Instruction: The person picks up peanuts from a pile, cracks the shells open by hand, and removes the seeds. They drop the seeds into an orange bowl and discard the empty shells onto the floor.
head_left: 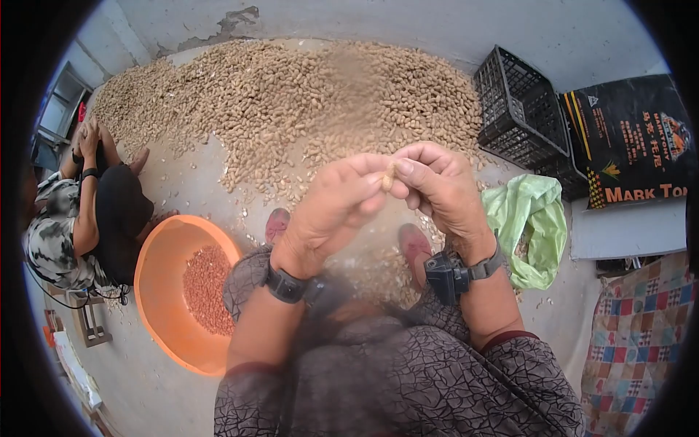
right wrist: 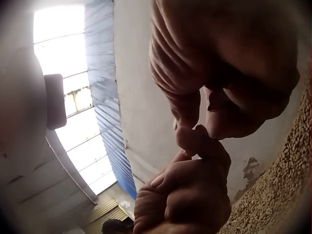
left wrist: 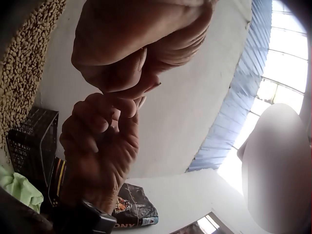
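Observation:
In the head view, a tan peanut in its shell [head_left: 388,177] is held up in front of the body, between the fingertips of both hands. My left hand [head_left: 331,200] pinches it with thumb and forefinger. From the other side, my right hand [head_left: 448,191] pinches the same peanut, its thumb lying along the shell. Seen from the left wrist, the left hand [left wrist: 141,41] meets the right hand [left wrist: 100,146] at the fingertips, and fingers hide the peanut. The right wrist view shows the right hand [right wrist: 229,68] above the left hand [right wrist: 190,190], fingertips together.
A wide heap of unshelled peanuts [head_left: 277,102] covers the floor ahead. At left stands an orange basin [head_left: 164,269] with red peanut kernels [head_left: 210,284], beside a seated person [head_left: 87,211]. On the right are a black crate [head_left: 520,102], a green bag [head_left: 535,233] and a black sack [head_left: 626,138].

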Action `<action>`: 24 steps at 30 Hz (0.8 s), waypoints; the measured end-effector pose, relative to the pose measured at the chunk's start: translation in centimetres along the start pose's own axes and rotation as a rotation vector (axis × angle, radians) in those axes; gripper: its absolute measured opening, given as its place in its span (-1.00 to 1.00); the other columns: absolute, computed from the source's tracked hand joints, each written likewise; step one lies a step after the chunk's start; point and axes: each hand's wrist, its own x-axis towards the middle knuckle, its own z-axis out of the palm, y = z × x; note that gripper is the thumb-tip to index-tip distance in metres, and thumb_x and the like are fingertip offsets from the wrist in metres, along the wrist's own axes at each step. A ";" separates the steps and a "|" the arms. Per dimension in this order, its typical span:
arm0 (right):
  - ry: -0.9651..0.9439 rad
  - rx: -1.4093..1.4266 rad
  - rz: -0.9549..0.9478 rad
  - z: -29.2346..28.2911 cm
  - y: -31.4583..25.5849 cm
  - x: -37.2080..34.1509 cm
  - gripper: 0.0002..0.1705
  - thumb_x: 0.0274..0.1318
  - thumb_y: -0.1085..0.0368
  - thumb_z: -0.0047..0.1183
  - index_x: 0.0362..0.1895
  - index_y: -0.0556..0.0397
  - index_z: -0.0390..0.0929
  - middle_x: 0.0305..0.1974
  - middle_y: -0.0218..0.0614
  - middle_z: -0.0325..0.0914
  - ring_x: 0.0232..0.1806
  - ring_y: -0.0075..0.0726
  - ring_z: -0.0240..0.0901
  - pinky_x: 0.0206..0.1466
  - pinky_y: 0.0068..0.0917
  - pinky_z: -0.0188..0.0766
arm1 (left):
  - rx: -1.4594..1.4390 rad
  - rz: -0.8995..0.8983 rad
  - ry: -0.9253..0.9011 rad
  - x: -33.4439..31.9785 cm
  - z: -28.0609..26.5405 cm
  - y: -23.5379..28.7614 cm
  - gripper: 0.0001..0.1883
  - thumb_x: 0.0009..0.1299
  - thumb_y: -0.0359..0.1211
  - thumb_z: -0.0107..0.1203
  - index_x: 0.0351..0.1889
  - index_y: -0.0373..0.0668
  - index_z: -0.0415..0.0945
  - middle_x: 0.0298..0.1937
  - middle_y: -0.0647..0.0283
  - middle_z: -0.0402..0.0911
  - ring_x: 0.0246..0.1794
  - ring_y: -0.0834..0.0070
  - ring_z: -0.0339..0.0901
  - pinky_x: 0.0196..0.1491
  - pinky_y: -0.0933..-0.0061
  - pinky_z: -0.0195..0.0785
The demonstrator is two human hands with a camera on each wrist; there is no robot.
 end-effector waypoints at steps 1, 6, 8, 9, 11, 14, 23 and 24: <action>0.000 -0.009 0.044 0.1 -0.4 -0.1 -0.78 0.07 0.26 0.11 -0.27 0.15 0.53 -0.50 -0.44 0.53 -0.59 -0.74 0.29 -0.56 -0.80 0.17 | 0.001 0.001 -0.001 -0.1 0.3 0.1 -0.75 0.32 -0.43 0.00 -0.09 -0.37 0.45 -0.29 0.30 0.57 -0.48 0.84 0.26 -0.43 0.87 0.11; -0.075 0.019 0.103 -0.1 -0.4 0.0 -0.79 0.03 0.24 0.13 -0.31 0.12 0.55 -0.50 -0.46 0.50 -0.56 -0.72 0.28 -0.53 -0.77 0.17 | 0.101 0.095 0.077 -0.3 0.6 0.0 -0.75 0.34 -0.43 0.00 -0.06 -0.36 0.44 -0.34 0.37 0.54 -0.51 0.84 0.23 -0.45 0.83 0.10; -0.048 -0.071 0.034 -0.2 -0.1 0.1 -0.82 0.02 0.25 0.13 -0.35 0.10 0.57 -0.53 -0.48 0.49 -0.58 -0.73 0.27 -0.56 -0.76 0.15 | 0.221 0.134 0.121 -0.2 0.7 0.0 -0.76 0.35 -0.43 -0.01 -0.07 -0.34 0.45 -0.35 0.37 0.55 -0.51 0.84 0.25 -0.46 0.82 0.11; -0.049 -0.072 0.035 -0.2 -0.1 0.1 -0.82 0.02 0.25 0.13 -0.35 0.10 0.57 -0.53 -0.48 0.49 -0.58 -0.73 0.27 -0.56 -0.76 0.15 | 0.342 0.166 0.164 -0.2 0.7 0.0 -0.78 0.35 -0.44 -0.01 -0.08 -0.32 0.46 -0.35 0.36 0.55 -0.51 0.84 0.26 -0.46 0.82 0.11; -0.021 -0.089 0.014 -0.4 -0.1 0.1 -0.85 0.01 0.26 0.14 -0.39 0.09 0.58 -0.56 -0.49 0.48 -0.60 -0.73 0.26 -0.58 -0.75 0.14 | 0.388 0.167 0.176 -0.3 0.7 0.2 -0.81 0.35 -0.44 -0.01 -0.11 -0.30 0.46 -0.34 0.34 0.56 -0.47 0.81 0.31 -0.43 0.79 0.16; -0.033 -0.118 -0.047 -0.5 0.3 0.0 -0.86 0.00 0.28 0.14 -0.40 0.09 0.58 -0.58 -0.49 0.48 -0.61 -0.73 0.26 -0.59 -0.76 0.13 | 0.422 0.178 0.192 -0.4 0.9 0.2 -0.85 0.35 -0.46 0.00 -0.16 -0.30 0.46 -0.31 0.31 0.56 -0.38 0.73 0.42 -0.33 0.73 0.27; -0.003 -0.060 -0.025 0.3 -0.3 -0.3 -0.89 -0.01 0.33 0.13 -0.46 0.12 0.58 -0.57 -0.48 0.47 -0.58 -0.70 0.31 -0.56 -0.72 0.22 | 0.583 0.345 0.215 -0.3 1.1 -0.2 -0.86 0.30 -0.56 0.04 -0.19 -0.32 0.46 -0.28 0.25 0.57 -0.22 0.58 0.52 -0.15 0.57 0.40; -0.003 -0.061 -0.024 0.2 -0.1 -0.3 -0.89 -0.01 0.33 0.13 -0.46 0.12 0.58 -0.57 -0.48 0.47 -0.58 -0.70 0.31 -0.56 -0.72 0.22 | 0.637 0.404 0.201 -0.3 1.0 -0.4 -0.86 0.29 -0.56 0.05 -0.19 -0.32 0.46 -0.28 0.24 0.57 -0.22 0.58 0.52 -0.16 0.57 0.40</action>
